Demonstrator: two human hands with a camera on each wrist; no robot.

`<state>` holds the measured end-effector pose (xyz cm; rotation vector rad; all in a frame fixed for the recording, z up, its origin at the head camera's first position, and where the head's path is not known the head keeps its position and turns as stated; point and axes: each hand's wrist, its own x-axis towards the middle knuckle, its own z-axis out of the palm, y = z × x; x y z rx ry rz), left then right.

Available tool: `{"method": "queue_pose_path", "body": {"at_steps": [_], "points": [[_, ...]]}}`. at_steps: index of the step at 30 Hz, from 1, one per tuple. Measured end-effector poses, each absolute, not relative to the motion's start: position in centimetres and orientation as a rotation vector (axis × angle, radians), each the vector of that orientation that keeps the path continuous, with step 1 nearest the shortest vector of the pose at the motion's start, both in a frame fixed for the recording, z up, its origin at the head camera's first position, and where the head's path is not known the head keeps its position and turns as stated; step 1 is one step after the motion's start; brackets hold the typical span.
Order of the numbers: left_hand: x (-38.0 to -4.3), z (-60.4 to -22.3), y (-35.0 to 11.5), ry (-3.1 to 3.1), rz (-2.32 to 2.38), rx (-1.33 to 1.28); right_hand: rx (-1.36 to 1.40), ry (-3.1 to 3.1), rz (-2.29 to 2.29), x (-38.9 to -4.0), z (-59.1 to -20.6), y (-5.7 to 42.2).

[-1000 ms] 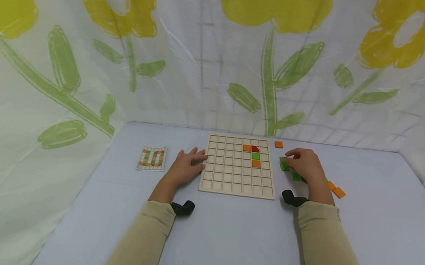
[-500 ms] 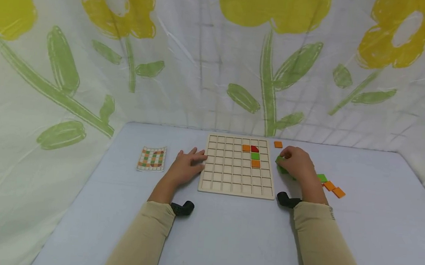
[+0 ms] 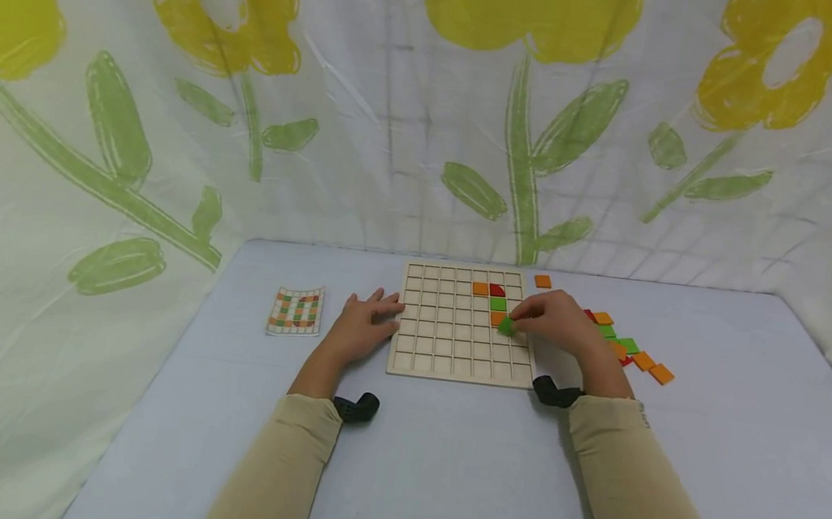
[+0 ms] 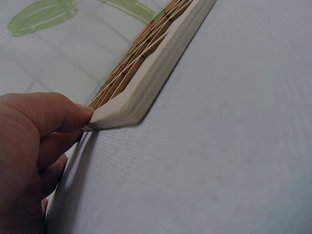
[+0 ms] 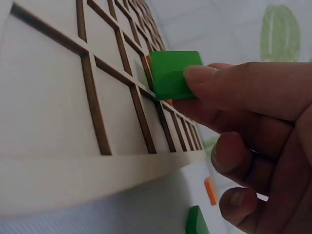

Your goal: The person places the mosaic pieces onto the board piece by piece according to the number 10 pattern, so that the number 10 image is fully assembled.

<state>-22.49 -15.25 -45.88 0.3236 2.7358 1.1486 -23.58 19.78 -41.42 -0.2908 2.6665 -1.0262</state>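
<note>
My right hand (image 3: 561,324) pinches a square green tile (image 5: 173,73) between thumb and index finger, just above the right part of a wooden grid board (image 3: 433,326). In the head view the tile is just below an orange tile (image 3: 497,319) set in the grid. Above that one lie a green tile (image 3: 498,304), a tile with a red rounded shape (image 3: 497,290) and, to its left, another orange tile (image 3: 480,289). My left hand (image 3: 361,330), fingers spread, touches the board's left edge; in the left wrist view the thumb rests at the board's rim (image 4: 117,114).
A loose cluster of orange, green and red tiles (image 3: 628,345) lies to the right, partly behind the right hand. One lone orange tile (image 3: 542,282) is by the board's far right corner. A pattern card (image 3: 295,310) with coloured squares lies left of the left hand.
The right hand has picked up a green tile from beside the board and carried it left over the grid. More of the loose tiles now show. The left hand stays put.
</note>
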Motion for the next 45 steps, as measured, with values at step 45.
{"method": "queue_pose_path", "body": {"at_steps": [45], "points": [[-22.4,-45.6,-15.2,2.725,1.163,0.32,0.096,2.981,-0.854,-23.2,-42.4,26.0]]}}
